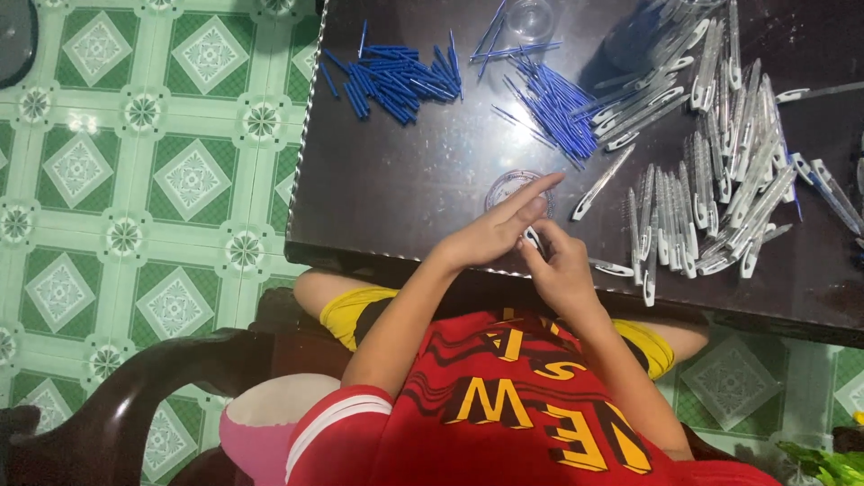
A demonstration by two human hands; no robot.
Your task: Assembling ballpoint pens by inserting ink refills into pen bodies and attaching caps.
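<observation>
Two hands met at near table [378, 216] edge: left hand [490, 236] and right hand [560, 270] pinched clear pen barrel [533, 241] between fingertips. Sorted by kind for reach: blue caps [391, 74], blue refills [549, 103], clear barrels [720, 171].

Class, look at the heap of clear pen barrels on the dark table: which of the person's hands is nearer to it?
Right. The right hand lies just beside the heap of clear pen barrels, almost touching its nearest pieces. The left hand is farther off, over the small clear round dish.

both hands [531, 247] pinching a clear pen barrel [533, 239], dark table [396, 193]
</observation>
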